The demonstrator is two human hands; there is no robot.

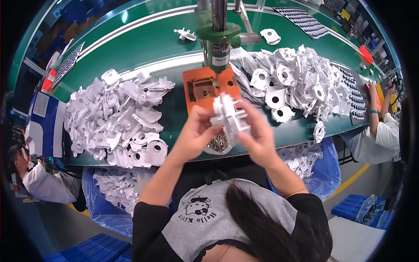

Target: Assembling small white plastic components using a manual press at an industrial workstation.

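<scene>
In front of my chest, both hands hold a white moulded plastic part [228, 112] with ribs and prongs. My left hand [195, 133] pinches its left side between thumb and fingers. My right hand [258, 133] is closed on its right side, a little blurred. I cannot tell whether it is one piece or two pressed together. Just beyond the part is an orange fixture plate [192, 97] under a green machine head [219, 54] with a thin vertical bit. Below my hands stands a pale dish of small screws [217, 143], partly hidden by them.
Heaps of white plastic parts [109, 113] lie left and right [305, 78] on the green bench. Blue-lined bins [109, 214] of parts stand below its near edge. Dark trays [303, 22] lie farther back. Another person [377, 135] works at the right, one more at the left.
</scene>
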